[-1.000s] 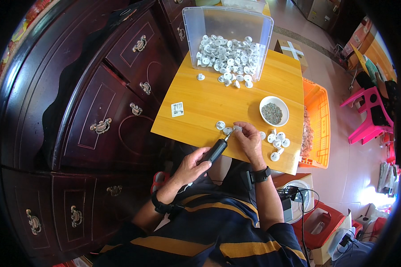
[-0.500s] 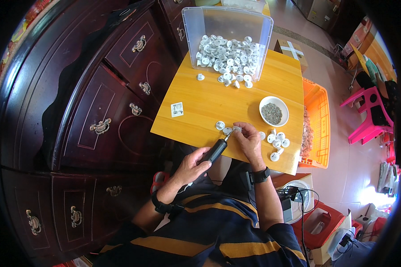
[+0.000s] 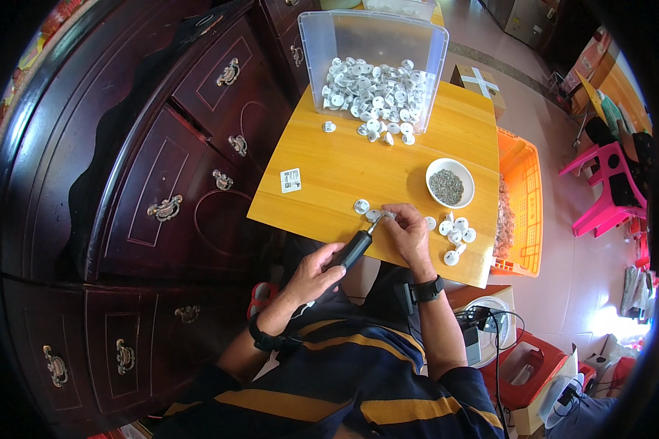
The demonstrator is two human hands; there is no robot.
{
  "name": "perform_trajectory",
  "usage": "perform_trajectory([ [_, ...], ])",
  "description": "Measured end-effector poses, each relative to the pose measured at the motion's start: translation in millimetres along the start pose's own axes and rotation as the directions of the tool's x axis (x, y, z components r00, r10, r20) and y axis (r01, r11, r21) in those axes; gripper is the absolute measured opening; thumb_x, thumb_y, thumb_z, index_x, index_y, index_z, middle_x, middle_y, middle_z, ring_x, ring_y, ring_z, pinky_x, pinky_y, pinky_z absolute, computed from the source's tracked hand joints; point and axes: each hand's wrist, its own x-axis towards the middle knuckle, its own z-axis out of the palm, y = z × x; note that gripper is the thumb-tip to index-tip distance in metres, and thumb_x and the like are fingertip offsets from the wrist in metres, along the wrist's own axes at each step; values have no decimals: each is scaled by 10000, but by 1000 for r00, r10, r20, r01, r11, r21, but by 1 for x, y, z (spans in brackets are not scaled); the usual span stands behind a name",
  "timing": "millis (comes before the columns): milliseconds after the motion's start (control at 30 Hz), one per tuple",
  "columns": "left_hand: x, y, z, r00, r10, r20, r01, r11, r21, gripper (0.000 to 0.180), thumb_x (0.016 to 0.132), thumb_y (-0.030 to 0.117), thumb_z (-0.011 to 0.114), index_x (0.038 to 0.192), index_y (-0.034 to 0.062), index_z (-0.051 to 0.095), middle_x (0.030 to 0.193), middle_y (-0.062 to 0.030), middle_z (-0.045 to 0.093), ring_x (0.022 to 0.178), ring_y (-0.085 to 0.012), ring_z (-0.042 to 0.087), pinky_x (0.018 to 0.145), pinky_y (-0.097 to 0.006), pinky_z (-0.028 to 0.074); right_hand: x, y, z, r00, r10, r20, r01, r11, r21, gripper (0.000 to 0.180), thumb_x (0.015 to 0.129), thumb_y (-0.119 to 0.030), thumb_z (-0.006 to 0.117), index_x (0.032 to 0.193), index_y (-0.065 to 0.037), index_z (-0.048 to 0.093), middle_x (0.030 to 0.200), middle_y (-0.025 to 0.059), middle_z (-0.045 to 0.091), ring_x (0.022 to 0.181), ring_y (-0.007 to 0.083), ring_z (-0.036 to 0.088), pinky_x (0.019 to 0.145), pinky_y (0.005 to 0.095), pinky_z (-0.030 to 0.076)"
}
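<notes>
Two hands work at the near table (image 3: 329, 168) edge: my left hand (image 3: 316, 272) wraps a black screwdriver (image 3: 354, 249), my right hand (image 3: 410, 233) pinches a small white disc (image 3: 374, 215) under its tip.

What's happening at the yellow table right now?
A person seated at the yellow table holds a black powered screwdriver in the left hand, its tip on a small white round part steadied by the right hand. More such parts lie beside a white bowl and spill from a tipped clear bin.
</notes>
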Motion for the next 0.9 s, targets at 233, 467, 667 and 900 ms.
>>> perform_trajectory([
  [233, 0, -2, -4, 999, -28, 21, 28, 999, -26, 455, 923, 92, 579, 1356, -8, 481, 882, -45, 629, 690, -84, 608, 600, -237, 528, -2, 1, -3, 995, -86, 57, 88, 996, -33, 204, 828, 24, 705, 1019, -44, 730, 870, 12, 598, 671, 76, 504, 618, 225, 432],
  [467, 1, 3, -3, 999, -29, 34, 30, 999, -23, 456, 924, 107, 582, 1357, 6, 483, 863, -47, 625, 664, -85, 601, 592, -240, 520, -2, 2, -3, 996, -75, 56, 76, 997, -14, 208, 827, 31, 702, 1018, -45, 731, 869, 17, 594, 673, 85, 510, 620, 227, 434],
  [667, 2, 1, -5, 998, -54, 26, 55, 997, -47, 451, 920, 89, 580, 1351, -4, 485, 854, -50, 624, 653, -87, 601, 581, -237, 514, -2, 2, -4, 994, -77, 74, 79, 997, -19, 215, 828, 41, 696, 1026, -41, 724, 876, 22, 596, 689, 93, 522, 632, 231, 442],
  [900, 2, 3, -3, 996, -84, 43, 88, 993, -78, 448, 921, 87, 581, 1347, -13, 485, 846, -48, 628, 637, -87, 605, 571, -234, 516, -2, -2, -6, 994, -81, 80, 83, 996, -23, 217, 827, 42, 696, 1025, -43, 721, 872, 28, 594, 695, 101, 522, 629, 238, 439],
])
